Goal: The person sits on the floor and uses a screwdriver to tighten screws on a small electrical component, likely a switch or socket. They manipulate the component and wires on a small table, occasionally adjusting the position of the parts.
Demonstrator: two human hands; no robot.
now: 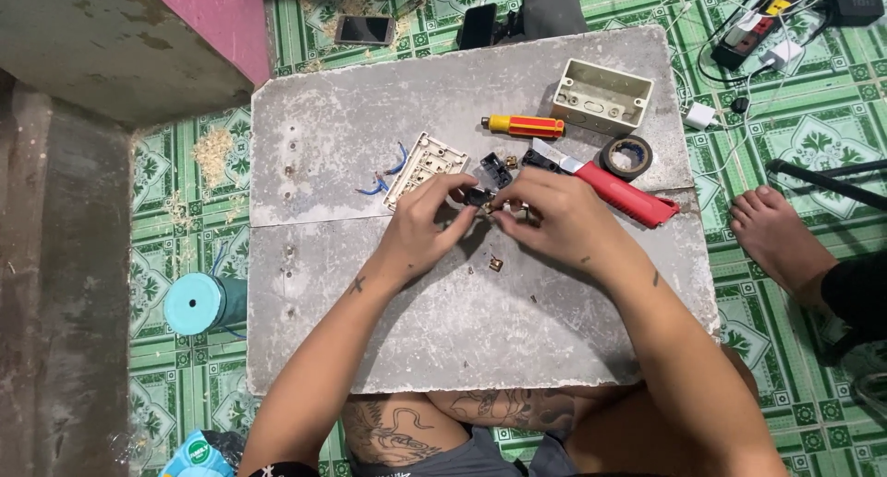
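Over a grey board (462,329) on a tiled floor, the left hand (420,223) and right hand (554,220) pinch a small black switch module (478,197) between their fingertips, beside a white switch plate (423,168). Light, rigid and likely fiddly, the module is best gripped by its sides.

A: A home floor turned makeshift electrical bench is seen here: green patterned tiles (804,135), sawdust scattered about.

B: Agreed. A grey slab (462,320) is laid out with screwdriver (523,125), insulating tape (625,156), junction box (602,96); a power strip (765,17) is spotted nearby.
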